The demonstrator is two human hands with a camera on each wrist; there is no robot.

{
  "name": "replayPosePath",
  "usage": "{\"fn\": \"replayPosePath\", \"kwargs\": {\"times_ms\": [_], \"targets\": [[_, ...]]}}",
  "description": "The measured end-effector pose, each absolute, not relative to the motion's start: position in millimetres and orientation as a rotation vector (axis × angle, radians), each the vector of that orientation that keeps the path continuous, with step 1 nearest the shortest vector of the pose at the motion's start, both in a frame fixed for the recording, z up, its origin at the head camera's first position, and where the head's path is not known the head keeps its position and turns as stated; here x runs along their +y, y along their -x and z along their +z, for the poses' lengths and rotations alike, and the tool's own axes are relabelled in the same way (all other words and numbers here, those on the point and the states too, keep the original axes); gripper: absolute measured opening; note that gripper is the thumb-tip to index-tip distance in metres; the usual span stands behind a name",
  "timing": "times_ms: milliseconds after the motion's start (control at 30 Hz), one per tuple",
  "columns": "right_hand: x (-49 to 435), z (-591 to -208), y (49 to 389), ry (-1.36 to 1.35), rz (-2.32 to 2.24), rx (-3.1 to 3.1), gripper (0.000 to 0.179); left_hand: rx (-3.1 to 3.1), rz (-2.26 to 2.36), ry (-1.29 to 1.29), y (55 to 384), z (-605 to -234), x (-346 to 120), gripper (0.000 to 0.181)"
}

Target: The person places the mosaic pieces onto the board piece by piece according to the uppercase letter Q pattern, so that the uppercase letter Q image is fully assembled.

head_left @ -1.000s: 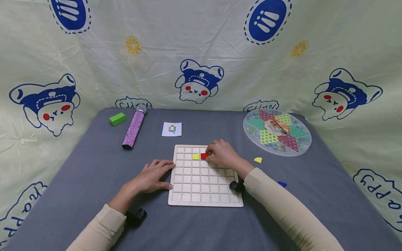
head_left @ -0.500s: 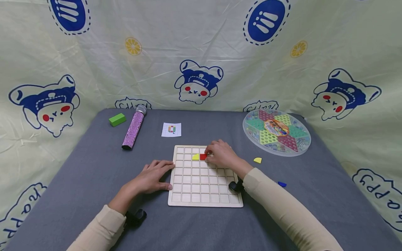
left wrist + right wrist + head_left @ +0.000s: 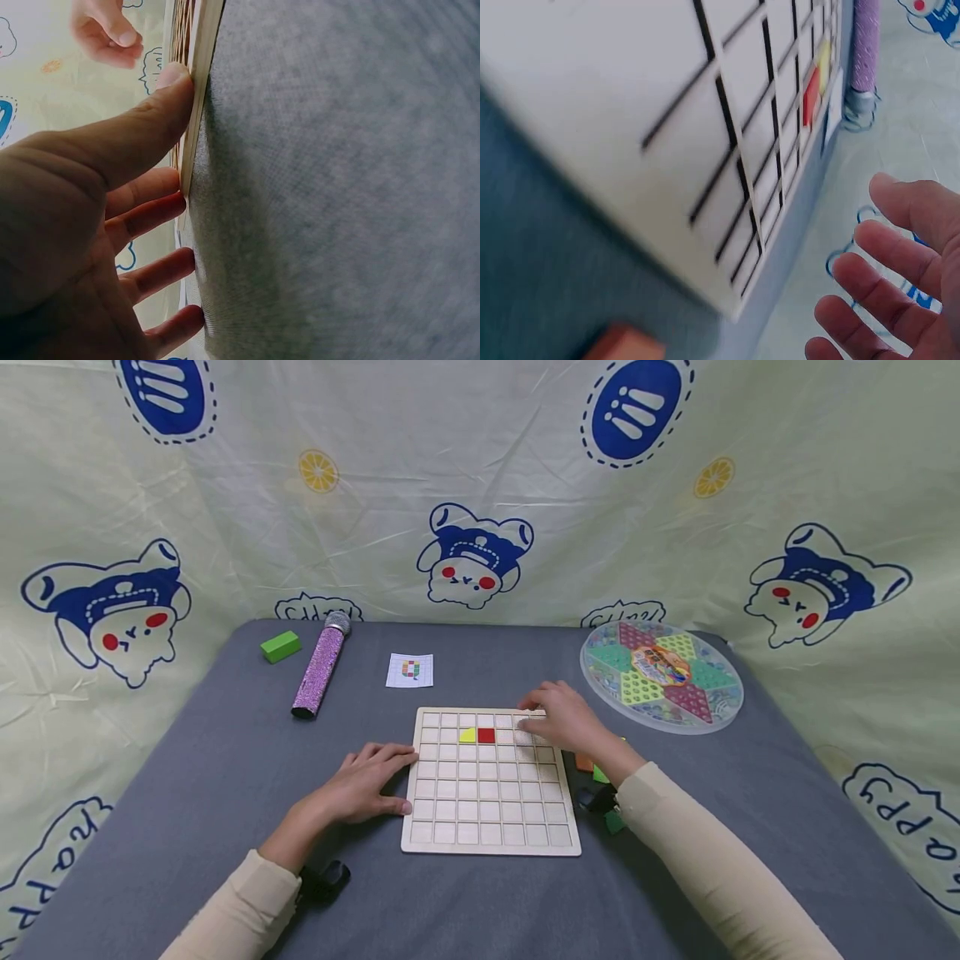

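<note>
A wooden grid board (image 3: 491, 827) lies on the grey cloth. A yellow quarter-round piece (image 3: 467, 736) and a red square piece (image 3: 486, 736) sit side by side in its second row. My left hand (image 3: 367, 781) lies flat on the cloth, and its thumb (image 3: 161, 105) presses the board's left edge (image 3: 199, 82). My right hand (image 3: 558, 718) hovers over the board's upper right corner, fingers relaxed and holding nothing. In the right wrist view the board (image 3: 705, 112), the red piece (image 3: 811, 96) and my spread right fingers (image 3: 892, 285) show.
Loose orange (image 3: 583, 762) and green (image 3: 600, 774) pieces lie just right of the board. A pattern card (image 3: 410, 670), a glittery purple microphone (image 3: 321, 664) and a green block (image 3: 281, 646) lie behind it. A round Chinese checkers set (image 3: 662, 674) sits at back right.
My right hand has let go of the red piece and moved right, off it. The red piece now sits uncovered in its cell. My left hand has not moved.
</note>
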State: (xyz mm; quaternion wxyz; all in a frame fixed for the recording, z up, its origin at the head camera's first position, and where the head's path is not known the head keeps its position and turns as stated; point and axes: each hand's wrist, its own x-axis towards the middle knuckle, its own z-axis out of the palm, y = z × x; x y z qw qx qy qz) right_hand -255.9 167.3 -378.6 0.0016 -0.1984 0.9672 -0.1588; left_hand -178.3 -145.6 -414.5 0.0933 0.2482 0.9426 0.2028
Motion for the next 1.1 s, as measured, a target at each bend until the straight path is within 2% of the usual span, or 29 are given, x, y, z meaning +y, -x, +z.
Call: {"fn": "replayPosePath", "kwargs": {"times_ms": [367, 700, 1100], "targets": [[227, -370, 252, 0.555, -0.678, 3.032, 0.032, 2.794, 0.602, -0.737, 178, -415, -145, 0.070], [273, -378, 243, 0.412, -0.625, 3.036, 0.037, 2.802, 0.598, -0.744, 178, -415, -145, 0.070], [310, -395, 237, 0.538, -0.599, 3.019, 0.037, 2.805, 0.599, -0.747, 178, -415, -145, 0.070]]}}
